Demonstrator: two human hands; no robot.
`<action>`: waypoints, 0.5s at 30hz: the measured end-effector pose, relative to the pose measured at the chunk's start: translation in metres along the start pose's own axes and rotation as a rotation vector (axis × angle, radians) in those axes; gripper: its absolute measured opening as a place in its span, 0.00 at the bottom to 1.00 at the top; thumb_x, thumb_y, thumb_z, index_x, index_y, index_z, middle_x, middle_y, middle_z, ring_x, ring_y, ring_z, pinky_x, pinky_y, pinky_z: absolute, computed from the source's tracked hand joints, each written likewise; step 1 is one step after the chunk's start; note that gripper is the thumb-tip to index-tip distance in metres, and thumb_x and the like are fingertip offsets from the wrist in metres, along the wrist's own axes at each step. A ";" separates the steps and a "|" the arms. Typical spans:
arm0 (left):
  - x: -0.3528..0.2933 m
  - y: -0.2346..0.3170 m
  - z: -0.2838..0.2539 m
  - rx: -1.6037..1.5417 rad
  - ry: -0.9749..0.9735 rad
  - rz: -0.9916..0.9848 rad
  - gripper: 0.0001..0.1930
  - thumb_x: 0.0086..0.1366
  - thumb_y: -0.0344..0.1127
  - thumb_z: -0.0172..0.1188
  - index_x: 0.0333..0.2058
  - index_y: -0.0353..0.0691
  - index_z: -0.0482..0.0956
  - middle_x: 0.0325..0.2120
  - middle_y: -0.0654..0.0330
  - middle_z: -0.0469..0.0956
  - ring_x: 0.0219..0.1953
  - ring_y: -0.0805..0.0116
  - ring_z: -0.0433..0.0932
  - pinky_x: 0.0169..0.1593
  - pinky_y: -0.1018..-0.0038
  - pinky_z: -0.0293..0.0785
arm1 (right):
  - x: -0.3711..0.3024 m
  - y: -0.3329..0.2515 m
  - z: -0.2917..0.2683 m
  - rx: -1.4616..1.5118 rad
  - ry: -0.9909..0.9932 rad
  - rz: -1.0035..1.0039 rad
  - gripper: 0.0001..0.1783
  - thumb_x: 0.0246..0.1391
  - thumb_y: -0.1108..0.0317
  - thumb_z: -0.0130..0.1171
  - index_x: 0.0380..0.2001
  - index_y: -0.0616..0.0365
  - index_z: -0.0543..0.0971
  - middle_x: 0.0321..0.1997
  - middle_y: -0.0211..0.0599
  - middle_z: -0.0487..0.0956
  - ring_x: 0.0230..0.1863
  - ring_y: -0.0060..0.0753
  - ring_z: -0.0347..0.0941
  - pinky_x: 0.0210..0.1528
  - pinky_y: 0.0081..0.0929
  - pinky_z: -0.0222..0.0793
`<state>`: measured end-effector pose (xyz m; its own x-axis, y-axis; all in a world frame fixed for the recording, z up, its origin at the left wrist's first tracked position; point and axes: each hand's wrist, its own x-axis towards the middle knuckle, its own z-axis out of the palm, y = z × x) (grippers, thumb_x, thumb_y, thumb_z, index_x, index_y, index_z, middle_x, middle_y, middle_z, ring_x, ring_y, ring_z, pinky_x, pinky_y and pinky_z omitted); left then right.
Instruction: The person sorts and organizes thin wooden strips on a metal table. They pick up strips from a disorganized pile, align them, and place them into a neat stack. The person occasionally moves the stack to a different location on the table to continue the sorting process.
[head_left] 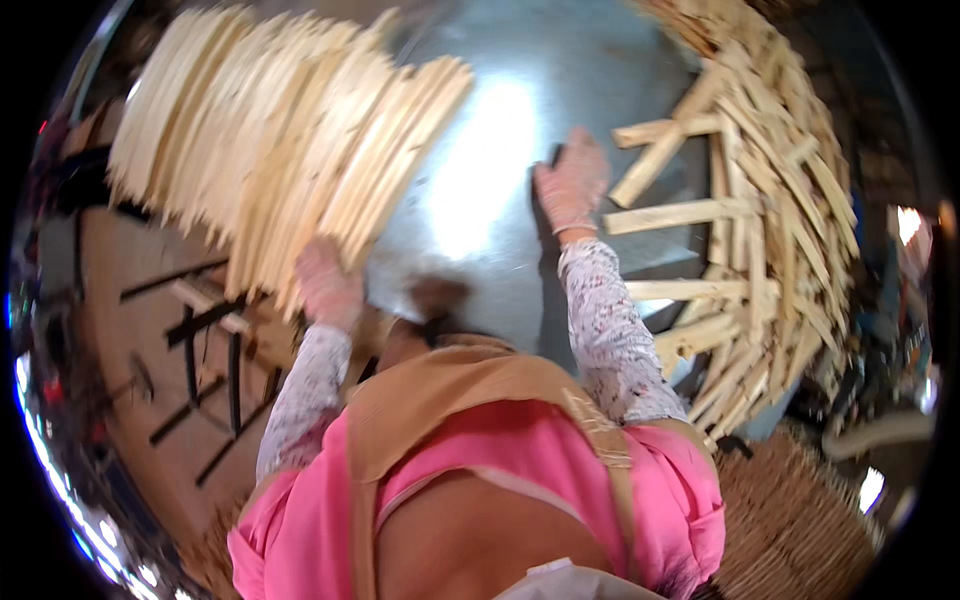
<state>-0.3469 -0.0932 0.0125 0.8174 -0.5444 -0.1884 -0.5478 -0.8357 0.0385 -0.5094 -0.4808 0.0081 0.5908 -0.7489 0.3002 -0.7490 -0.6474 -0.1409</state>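
Many sticks (270,130), one worktop (560,70).
Left hand (328,285) touches some, grip hard to tell; right hand (573,182) stretches empty fingers (584,152).

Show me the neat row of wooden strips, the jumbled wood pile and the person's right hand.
Row of wooden strips (285,125): head view, on strips mid-row.
Jumbled wood pile (785,205): head view, on strips near the heap's middle.
Right hand (574,184): head view, on the back of the hand.

Left hand (330,286) pointing forward, right hand (575,182) reaching farther ahead, thumb (543,181) standing apart from fingers (582,147), left forearm (306,395) and right forearm (608,320) both slanting inward
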 end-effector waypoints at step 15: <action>0.106 0.306 -0.009 -0.501 0.135 0.790 0.38 0.57 0.39 0.72 0.66 0.38 0.70 0.67 0.40 0.67 0.68 0.37 0.67 0.71 0.46 0.65 | 0.197 0.225 -0.096 0.368 0.147 0.379 0.39 0.53 0.63 0.67 0.68 0.60 0.68 0.56 0.67 0.77 0.61 0.72 0.72 0.62 0.56 0.71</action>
<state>-0.4257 -0.4073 0.0127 0.2734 -0.9437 0.1864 -0.8371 -0.1380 0.5294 -0.5905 -0.7607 0.1256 0.2319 -0.9288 0.2891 -0.7312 -0.3625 -0.5780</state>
